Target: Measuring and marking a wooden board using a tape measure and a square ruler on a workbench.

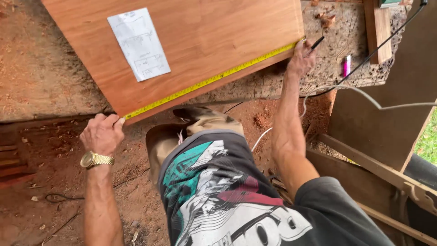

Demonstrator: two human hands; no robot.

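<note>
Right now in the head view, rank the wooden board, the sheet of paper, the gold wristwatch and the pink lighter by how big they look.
1. Wooden board, by far the largest.
2. Sheet of paper lying on it.
3. Gold wristwatch on the left wrist.
4. Pink lighter.
The watch sits nearer the camera, so its lead over the lighter is unsure.

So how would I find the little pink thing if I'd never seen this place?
Start at the big reddish-brown wooden board with the yellow tape measure along its edge. Follow the tape to the right hand holding a black pen. Just right of it, on the rough grey bench, lies the small pink lighter, the only bright pink thing there.
</note>
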